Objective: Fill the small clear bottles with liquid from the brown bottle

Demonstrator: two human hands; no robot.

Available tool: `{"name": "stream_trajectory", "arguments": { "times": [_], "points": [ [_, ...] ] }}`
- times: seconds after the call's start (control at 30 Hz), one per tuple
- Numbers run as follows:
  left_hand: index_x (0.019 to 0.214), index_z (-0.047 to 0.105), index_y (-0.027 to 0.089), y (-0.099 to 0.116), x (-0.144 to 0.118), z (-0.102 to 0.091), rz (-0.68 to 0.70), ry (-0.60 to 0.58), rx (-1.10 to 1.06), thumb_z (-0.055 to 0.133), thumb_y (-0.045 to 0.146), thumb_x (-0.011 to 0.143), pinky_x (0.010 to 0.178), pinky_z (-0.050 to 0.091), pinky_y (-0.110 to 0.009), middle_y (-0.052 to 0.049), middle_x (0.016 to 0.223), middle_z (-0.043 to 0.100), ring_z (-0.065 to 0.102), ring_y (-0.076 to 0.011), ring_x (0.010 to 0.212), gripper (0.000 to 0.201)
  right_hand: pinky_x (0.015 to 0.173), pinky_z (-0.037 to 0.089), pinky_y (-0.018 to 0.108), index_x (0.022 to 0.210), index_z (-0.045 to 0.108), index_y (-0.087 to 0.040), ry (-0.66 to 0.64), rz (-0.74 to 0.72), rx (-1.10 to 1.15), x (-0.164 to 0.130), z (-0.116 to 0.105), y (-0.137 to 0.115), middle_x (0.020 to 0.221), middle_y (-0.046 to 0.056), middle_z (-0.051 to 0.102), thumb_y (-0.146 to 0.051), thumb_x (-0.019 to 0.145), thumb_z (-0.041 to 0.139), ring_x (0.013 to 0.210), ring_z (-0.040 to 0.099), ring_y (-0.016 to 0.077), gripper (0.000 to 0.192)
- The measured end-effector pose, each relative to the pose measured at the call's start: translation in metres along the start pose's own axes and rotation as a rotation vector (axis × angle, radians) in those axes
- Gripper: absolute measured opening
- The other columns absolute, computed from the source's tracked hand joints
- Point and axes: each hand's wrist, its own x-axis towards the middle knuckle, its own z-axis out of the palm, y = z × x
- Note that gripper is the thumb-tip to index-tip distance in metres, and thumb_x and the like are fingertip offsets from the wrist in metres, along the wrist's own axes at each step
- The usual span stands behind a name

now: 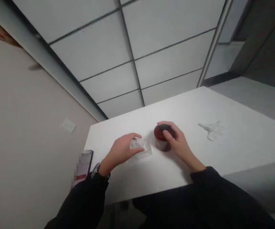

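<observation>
Near the middle of the white table, a clear, see-through box lies low on the surface. My left hand reaches over its left end, thumb and fingers curved around it. Just to the right stands a round jar with a dark red top and a dark round piece on it. Around the jar's right side my right hand is wrapped, its thumb lying across the top. Part of the box and the jar's right side are hidden by my hands.
A crumpled white tissue lies on the table's right part. At the left edge, a phone with a lit screen stands beside my left forearm. Behind the table rise white panels; a wall with a socket plate is on the left.
</observation>
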Motion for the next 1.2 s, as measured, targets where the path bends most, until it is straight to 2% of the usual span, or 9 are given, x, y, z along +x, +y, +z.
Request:
{"name": "stream_trajectory", "arguments": {
  "times": [0.2, 0.4, 0.53, 0.6, 0.67, 0.8, 0.93, 1.07, 1.2],
  "points": [
    [0.111, 0.068, 0.023, -0.005, 0.001, 0.004, 0.015, 0.021, -0.035, 0.076, 0.035, 0.091, 0.104, 0.051, -0.045, -0.005, 0.13, 0.075, 0.069, -0.0303, 0.121, 0.024, 0.103, 0.048, 0.041, 0.116, 0.067, -0.027, 0.021, -0.017, -0.012, -0.002, -0.003, -0.002, 0.121, 0.006, 0.072, -0.048, 0.099, 0.06, 0.116, 0.065, 0.0242, 0.029],
    [0.114, 0.069, 0.024, -0.01, 0.003, 0.003, 0.077, -0.001, -0.096, 0.073, 0.033, 0.093, 0.107, 0.05, -0.047, -0.005, 0.132, 0.074, 0.068, -0.0301, 0.124, 0.023, 0.107, 0.047, 0.041, 0.118, 0.068, -0.028, -0.011, -0.018, 0.023, -0.001, -0.002, -0.003, 0.123, 0.005, 0.072, -0.051, 0.099, 0.06, 0.119, 0.065, 0.0245, 0.03],
    [0.117, 0.067, 0.024, -0.006, 0.003, 0.005, 0.057, 0.003, -0.033, 0.069, 0.034, 0.096, 0.106, 0.052, -0.049, -0.005, 0.131, 0.074, 0.069, -0.0313, 0.122, 0.024, 0.108, 0.047, 0.041, 0.117, 0.069, -0.029, -0.041, -0.015, 0.053, 0.0, -0.003, -0.003, 0.124, 0.005, 0.073, -0.053, 0.098, 0.061, 0.12, 0.065, 0.0247, 0.032],
    [0.123, 0.065, 0.023, -0.004, 0.001, 0.004, 0.067, 0.034, 0.033, 0.069, 0.036, 0.096, 0.108, 0.051, -0.051, -0.007, 0.133, 0.072, 0.067, -0.0325, 0.125, 0.03, 0.109, 0.046, 0.041, 0.117, 0.07, -0.029, -0.05, -0.01, 0.058, 0.0, -0.003, -0.003, 0.125, 0.005, 0.072, -0.052, 0.098, 0.062, 0.121, 0.064, 0.0247, 0.031],
    [0.132, 0.061, 0.021, -0.004, -0.004, 0.001, 0.1, 0.097, 0.07, 0.076, 0.04, 0.091, 0.115, 0.046, -0.052, -0.011, 0.141, 0.067, 0.061, -0.034, 0.133, 0.048, 0.111, 0.045, 0.041, 0.118, 0.07, -0.03, -0.052, -0.004, 0.061, 0.0, -0.003, -0.002, 0.126, 0.004, 0.072, -0.052, 0.098, 0.062, 0.123, 0.064, 0.0246, 0.031],
    [0.147, 0.047, 0.024, -0.025, -0.025, -0.003, 0.058, 0.161, -0.069, 0.089, 0.046, 0.076, 0.12, 0.04, -0.055, -0.014, 0.154, 0.054, 0.054, -0.0357, 0.14, 0.085, 0.112, 0.045, 0.043, 0.117, 0.07, -0.029, -0.053, 0.015, 0.067, 0.0, -0.003, -0.003, 0.127, 0.005, 0.072, -0.054, 0.097, 0.063, 0.124, 0.064, 0.0255, 0.033],
    [0.153, 0.038, 0.027, -0.06, -0.047, 0.018, -0.013, 0.128, -0.46, 0.088, 0.04, 0.075, 0.119, 0.042, -0.054, -0.016, 0.16, 0.045, 0.053, -0.0345, 0.143, 0.093, 0.112, 0.045, 0.044, 0.118, 0.07, -0.03, -0.063, 0.029, 0.065, 0.0, -0.003, -0.004, 0.128, 0.005, 0.072, -0.055, 0.096, 0.063, 0.125, 0.064, 0.0265, 0.034],
    [0.139, 0.053, 0.023, -0.08, -0.053, 0.051, -0.047, 0.212, -0.68, 0.084, 0.043, 0.079, 0.117, 0.042, -0.052, -0.016, 0.148, 0.056, 0.053, -0.0352, 0.14, 0.071, 0.117, 0.042, 0.046, 0.12, 0.07, -0.03, -0.075, 0.025, 0.062, 0.0, -0.004, -0.003, 0.136, 0.006, 0.07, -0.054, 0.096, 0.064, 0.132, 0.061, 0.0273, 0.034],
    [0.135, 0.057, 0.022, -0.086, -0.048, 0.067, -0.003, 0.251, -0.766, 0.083, 0.048, 0.081, 0.119, 0.04, -0.049, -0.015, 0.145, 0.056, 0.05, -0.0345, 0.141, 0.065, 0.119, 0.042, 0.045, 0.119, 0.072, -0.032, -0.089, 0.015, 0.066, 0.0, -0.005, -0.007, 0.138, 0.004, 0.07, -0.051, 0.097, 0.064, 0.134, 0.06, 0.0262, 0.03]
  ]
}}
